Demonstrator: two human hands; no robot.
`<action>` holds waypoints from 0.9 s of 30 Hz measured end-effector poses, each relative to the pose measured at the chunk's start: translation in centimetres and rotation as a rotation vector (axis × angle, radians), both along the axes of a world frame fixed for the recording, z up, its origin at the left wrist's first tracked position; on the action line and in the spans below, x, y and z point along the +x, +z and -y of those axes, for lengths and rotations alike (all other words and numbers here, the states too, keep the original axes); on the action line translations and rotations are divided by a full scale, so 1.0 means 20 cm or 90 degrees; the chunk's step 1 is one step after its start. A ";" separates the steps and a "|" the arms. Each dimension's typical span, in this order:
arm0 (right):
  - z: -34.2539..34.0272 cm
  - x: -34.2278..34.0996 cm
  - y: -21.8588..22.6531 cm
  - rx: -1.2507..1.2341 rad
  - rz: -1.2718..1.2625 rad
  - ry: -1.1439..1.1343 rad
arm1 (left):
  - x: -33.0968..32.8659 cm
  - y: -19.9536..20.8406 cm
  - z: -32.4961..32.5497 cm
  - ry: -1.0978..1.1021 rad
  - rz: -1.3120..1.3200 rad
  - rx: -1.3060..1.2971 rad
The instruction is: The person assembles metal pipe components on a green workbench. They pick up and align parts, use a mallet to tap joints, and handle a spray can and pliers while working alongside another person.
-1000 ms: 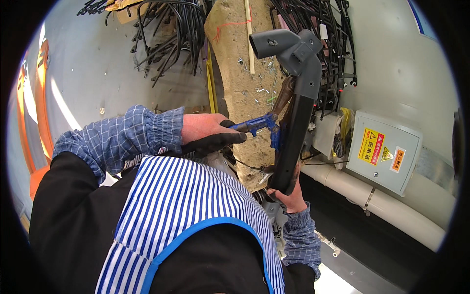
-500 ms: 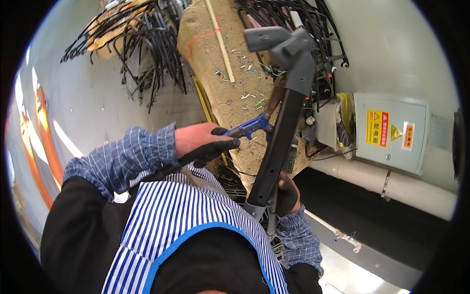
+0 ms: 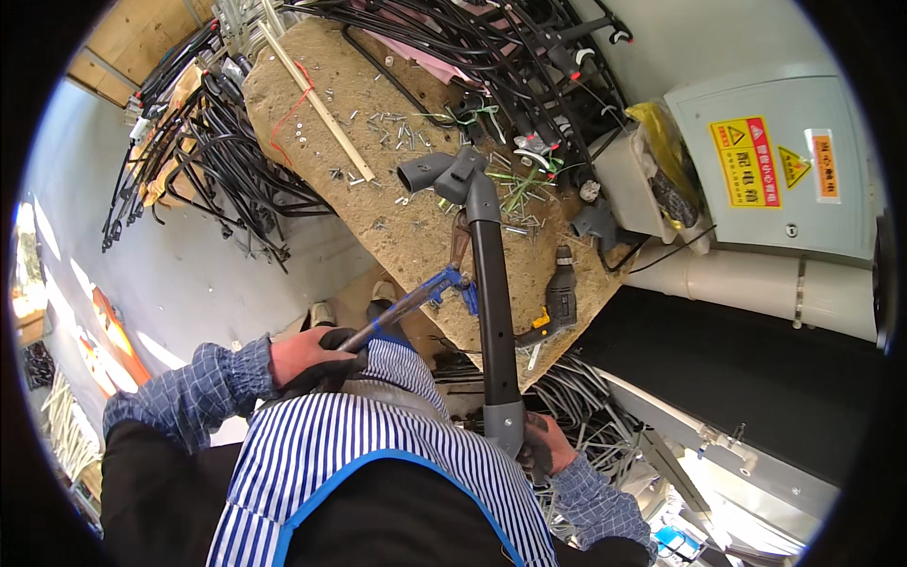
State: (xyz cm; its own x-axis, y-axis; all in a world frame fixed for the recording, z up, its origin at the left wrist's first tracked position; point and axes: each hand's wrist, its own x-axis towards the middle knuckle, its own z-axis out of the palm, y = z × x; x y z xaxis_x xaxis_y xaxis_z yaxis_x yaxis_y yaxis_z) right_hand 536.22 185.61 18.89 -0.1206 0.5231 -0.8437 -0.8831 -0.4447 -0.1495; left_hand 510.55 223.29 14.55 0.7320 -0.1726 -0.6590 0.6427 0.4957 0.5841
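Observation:
In the head view, my left hand (image 3: 321, 359), in a black-palmed glove, is closed around a steel handle of what looks like a bolt cutter (image 3: 439, 282). It has blue arms and a rusty brown jaw end. That jaw end lies beside the upper part of a black tube (image 3: 493, 302), and one blue arm passes behind the tube. Grey branched fittings (image 3: 452, 178) cap the tube's far end, over the worktable. A grey end piece (image 3: 504, 425) sits on its near end. My right hand (image 3: 548, 444) is closed beside that piece; what its fingers hold is hidden.
Small metal fasteners lie scattered over the rough brown worktable (image 3: 368, 203), along with a wooden strip (image 3: 316, 99) and a cordless drill (image 3: 557, 298). Bundles of bent black tubes (image 3: 222, 156) stand around it. A grey electrical box (image 3: 732, 104) and a white pipe (image 3: 737, 283) are at right.
The black tube has come nearer and turned more upright in view. My left hand has moved down and left, the handle swinging out; a grey rod below my right hand no longer shows.

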 end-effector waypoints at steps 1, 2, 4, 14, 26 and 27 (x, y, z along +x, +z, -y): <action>-0.03 0.03 -0.05 0.070 -0.168 -0.124 | 0.06 -0.01 0.00 0.006 -0.010 -0.005; -0.06 0.04 -0.08 0.002 -0.127 -0.108 | 0.12 -0.01 -0.01 0.012 0.000 0.056; -0.14 0.05 -0.14 -0.042 -0.089 -0.116 | 0.22 -0.01 0.00 0.079 -0.085 -0.086; -0.46 -0.10 -0.35 -0.011 0.187 -0.127 | 0.51 -0.21 0.04 0.180 -0.106 -0.069; -0.67 -0.26 -0.53 0.046 -0.003 -0.219 | 0.60 -0.48 0.36 0.335 0.113 0.276; -0.68 -0.28 -0.54 0.045 -0.004 -0.285 | 0.59 -0.51 0.40 0.378 0.113 0.276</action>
State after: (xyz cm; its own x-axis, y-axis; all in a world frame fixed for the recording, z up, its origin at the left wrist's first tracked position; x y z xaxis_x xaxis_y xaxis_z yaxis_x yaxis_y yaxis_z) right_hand 530.57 199.25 8.02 0.1262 0.5813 -0.8039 -0.9870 -0.0075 -0.1604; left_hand 522.44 215.27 4.39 0.7228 0.5315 -0.4416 0.2177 0.4315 0.8755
